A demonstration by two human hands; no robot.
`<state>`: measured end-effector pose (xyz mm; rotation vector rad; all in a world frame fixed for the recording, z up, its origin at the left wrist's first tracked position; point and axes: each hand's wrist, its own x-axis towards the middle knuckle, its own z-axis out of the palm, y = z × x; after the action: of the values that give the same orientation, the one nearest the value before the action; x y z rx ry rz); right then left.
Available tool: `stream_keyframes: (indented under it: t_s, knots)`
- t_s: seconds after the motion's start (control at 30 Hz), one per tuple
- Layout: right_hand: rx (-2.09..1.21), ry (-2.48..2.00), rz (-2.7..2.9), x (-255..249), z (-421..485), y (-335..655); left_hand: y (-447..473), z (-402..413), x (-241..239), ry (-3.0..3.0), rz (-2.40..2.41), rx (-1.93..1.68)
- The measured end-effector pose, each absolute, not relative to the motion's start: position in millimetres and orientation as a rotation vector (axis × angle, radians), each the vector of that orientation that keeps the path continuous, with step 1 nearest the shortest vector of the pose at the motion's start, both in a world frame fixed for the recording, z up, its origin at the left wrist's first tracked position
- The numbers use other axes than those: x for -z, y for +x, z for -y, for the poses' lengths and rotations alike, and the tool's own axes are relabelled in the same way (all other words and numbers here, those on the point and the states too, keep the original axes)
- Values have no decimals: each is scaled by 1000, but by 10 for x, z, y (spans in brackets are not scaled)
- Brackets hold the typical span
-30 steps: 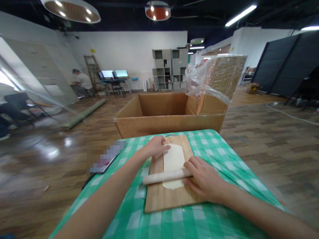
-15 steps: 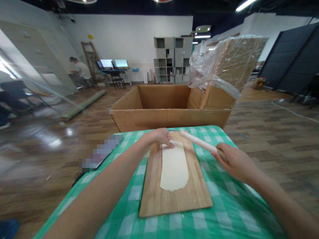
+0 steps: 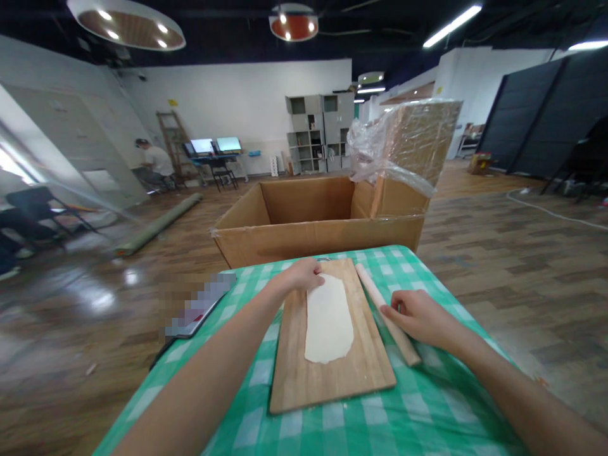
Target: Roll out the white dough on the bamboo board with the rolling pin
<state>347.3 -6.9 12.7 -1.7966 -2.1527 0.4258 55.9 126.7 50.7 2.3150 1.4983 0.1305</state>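
Observation:
A long flat strip of pale dough [image 3: 329,320] lies on a wooden cutting board [image 3: 330,373] on the green checked tablecloth [image 3: 427,405]. My left hand [image 3: 301,277] rests at the far left corner of the dough, fingers curled down on its edge. A wooden rolling pin [image 3: 384,308] lies on the cloth just right of the board. My right hand [image 3: 418,316] sits on the pin's near part, fingers loosely bent over it.
A large open cardboard box [image 3: 318,221] stands on the floor right beyond the table's far edge, with a plastic-wrapped carton [image 3: 408,142] on its right side. A blurred flat object [image 3: 197,307] lies at the table's left edge. A person [image 3: 152,161] sits at far desks.
My right hand took the rolling pin off the dough, swung it to the right and laid it on the cloth beside the board. My left hand stayed at the dough's far end.

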Motion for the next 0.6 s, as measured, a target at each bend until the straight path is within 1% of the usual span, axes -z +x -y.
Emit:
stream_keyframes:
  t_s: [0.23, 0.37, 0.47, 0.6]
  knots:
    - [-460, -1641, 2135, -102, 110, 3444, 452, -936, -549, 2368, -1407, -391]
    - [-377, -1648, 2151, -75, 120, 3414, 422, -850, -491, 2305, -1383, -625]
    - [-321, -1694, 2062, -35, 89, 3426, 443, -784, -513, 2273, -1349, -721]
    - [-434, -1594, 1916, -24, 39, 3430, 491, -620, -692, 2249, -1271, -808]
